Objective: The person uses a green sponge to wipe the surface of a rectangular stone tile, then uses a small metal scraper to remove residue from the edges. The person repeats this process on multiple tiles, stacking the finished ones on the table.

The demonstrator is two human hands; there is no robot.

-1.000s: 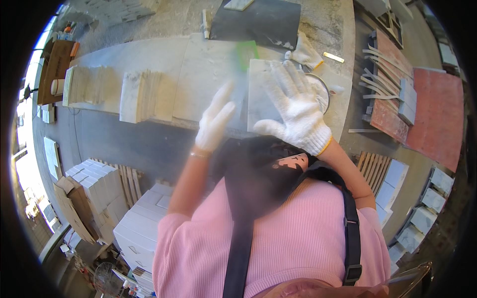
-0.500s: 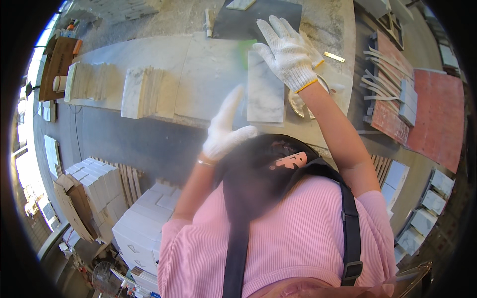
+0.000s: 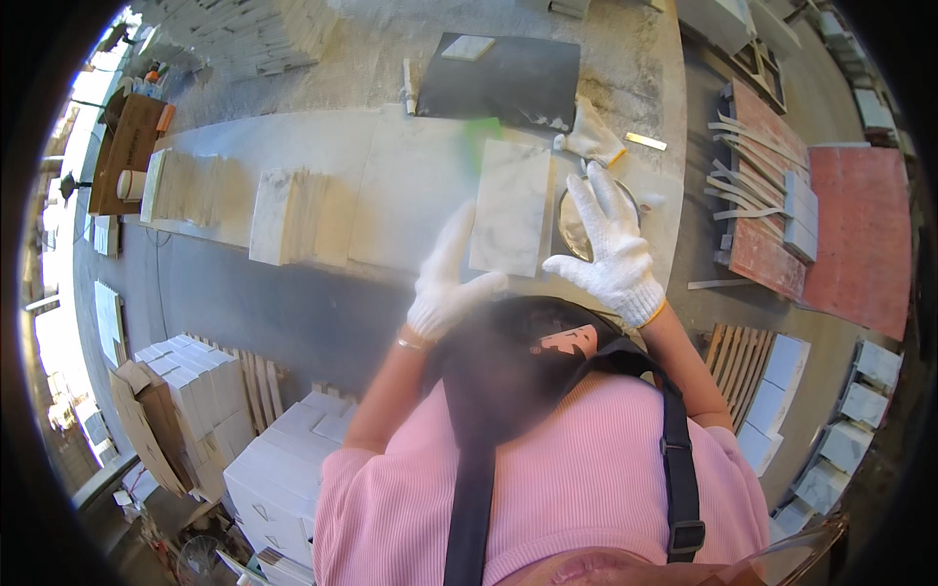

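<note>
My left hand [image 3: 447,278], in a white knit glove, is beside the near left edge of a grey-white marble tile [image 3: 510,210]. Its fingers point away from me and the thumb stands apart; nothing shows in it. On the tile's right, my gloved right hand [image 3: 618,256] hovers over or rests on a round metal dish [image 3: 575,227]; I cannot tell whether it touches. Its fingers are stretched out with nothing between them, and they partly hide the dish. A loose white glove [image 3: 589,134] lies just beyond, next to a small yellow strip [image 3: 646,142].
Past the tile lies a black sheet [image 3: 503,83] with a small tile [image 3: 468,48] on it. Standing marble tiles [image 3: 278,220] line the bench's left part. White boxes [image 3: 288,479] are stacked at my lower left. A red board [image 3: 860,234] lies far right.
My right hand has drawn back toward me, from near the black sheet to the round dish, uncovering the loose glove. The left hand has stayed nearly in place.
</note>
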